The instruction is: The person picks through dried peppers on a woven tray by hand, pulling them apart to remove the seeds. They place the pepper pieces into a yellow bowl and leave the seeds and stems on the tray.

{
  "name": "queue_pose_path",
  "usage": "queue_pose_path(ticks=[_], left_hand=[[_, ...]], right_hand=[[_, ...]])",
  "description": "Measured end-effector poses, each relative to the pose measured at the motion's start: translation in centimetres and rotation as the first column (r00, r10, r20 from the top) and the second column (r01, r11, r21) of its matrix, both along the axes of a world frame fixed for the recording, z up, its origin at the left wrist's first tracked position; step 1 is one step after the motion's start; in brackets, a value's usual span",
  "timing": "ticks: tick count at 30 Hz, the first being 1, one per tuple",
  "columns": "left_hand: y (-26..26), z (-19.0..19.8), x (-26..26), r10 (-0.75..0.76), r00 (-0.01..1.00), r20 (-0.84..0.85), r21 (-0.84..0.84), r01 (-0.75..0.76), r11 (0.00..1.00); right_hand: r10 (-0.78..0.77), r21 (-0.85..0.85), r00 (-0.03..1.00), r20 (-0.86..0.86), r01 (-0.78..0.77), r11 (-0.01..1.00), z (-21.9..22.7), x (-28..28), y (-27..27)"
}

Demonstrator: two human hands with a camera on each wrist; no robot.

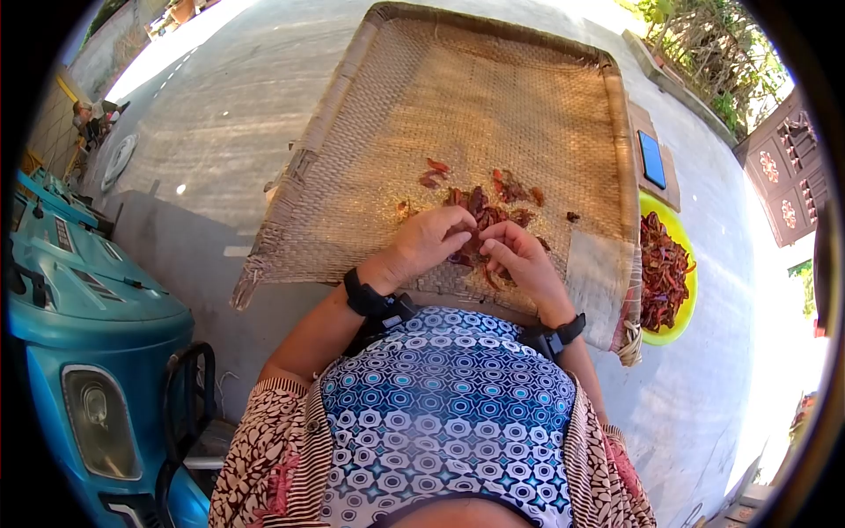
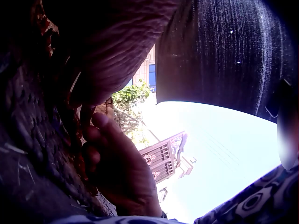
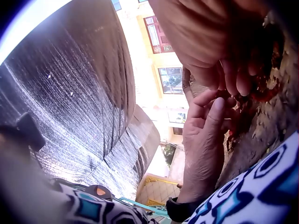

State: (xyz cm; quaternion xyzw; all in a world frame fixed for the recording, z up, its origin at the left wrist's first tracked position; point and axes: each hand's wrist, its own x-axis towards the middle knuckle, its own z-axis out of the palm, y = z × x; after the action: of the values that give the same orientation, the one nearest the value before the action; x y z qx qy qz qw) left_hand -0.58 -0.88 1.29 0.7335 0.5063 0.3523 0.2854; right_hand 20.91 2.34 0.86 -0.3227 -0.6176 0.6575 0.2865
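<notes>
Dried red chili peppers (image 1: 480, 204) lie in a loose heap on a woven bamboo tray (image 1: 493, 97), with pale seeds scattered around them. Over the near side of this heap my left hand (image 1: 431, 239) and right hand (image 1: 525, 262) meet almost fingertip to fingertip. Both pinch at a dried chili pepper, mostly hidden by the fingers. In the left wrist view the right hand (image 2: 119, 163) has its thumb and fingers drawn together. From the right wrist, the left hand (image 3: 205, 135) shows its thumb bent in against curled fingers, close above the chilies.
Right of the tray, a yellow-green basin (image 1: 691, 304) holds many dried chilies. A blue-screened phone (image 1: 651, 159) lies on a board beyond it. At left stands a teal vehicle (image 1: 97, 326) with a black bar. The tray's raised rim (image 1: 299, 167) borders the work area.
</notes>
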Motion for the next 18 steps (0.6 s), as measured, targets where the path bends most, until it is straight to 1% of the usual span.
queue_pose_path(ticks=[3,6,9,12,15,18], left_hand=[[-0.03,-0.1,0.06,-0.012,0.997,0.076,-0.058,0.016,0.998],[-0.04,-0.1,0.11,-0.006,0.995,0.099,-0.063,0.013,0.998],[-0.18,0.41,0.15,-0.014,0.996,0.086,-0.068,0.02,0.997],[-0.18,0.44,0.18,-0.027,0.997,0.071,-0.026,0.029,0.999],[-0.23,0.59,0.22,-0.028,0.995,0.092,-0.043,0.032,0.999],[-0.27,0.49,0.11,-0.059,0.991,0.121,-0.041,0.064,0.997]], right_hand=[[-0.006,-0.007,1.0,-0.005,0.006,1.0,-0.29,0.01,0.04],[-0.024,-0.014,1.0,-0.01,0.024,1.0,-0.27,-0.11,0.06],[-0.031,-0.014,1.0,-0.004,0.031,0.999,-0.27,-0.11,0.09],[-0.026,-0.013,1.0,0.013,0.026,1.0,-0.41,-0.15,0.12],[-0.022,-0.008,1.0,0.006,0.022,1.0,-0.5,-0.28,0.16],[-0.02,0.0,1.0,0.005,0.02,1.0,-0.55,-0.3,0.13]])
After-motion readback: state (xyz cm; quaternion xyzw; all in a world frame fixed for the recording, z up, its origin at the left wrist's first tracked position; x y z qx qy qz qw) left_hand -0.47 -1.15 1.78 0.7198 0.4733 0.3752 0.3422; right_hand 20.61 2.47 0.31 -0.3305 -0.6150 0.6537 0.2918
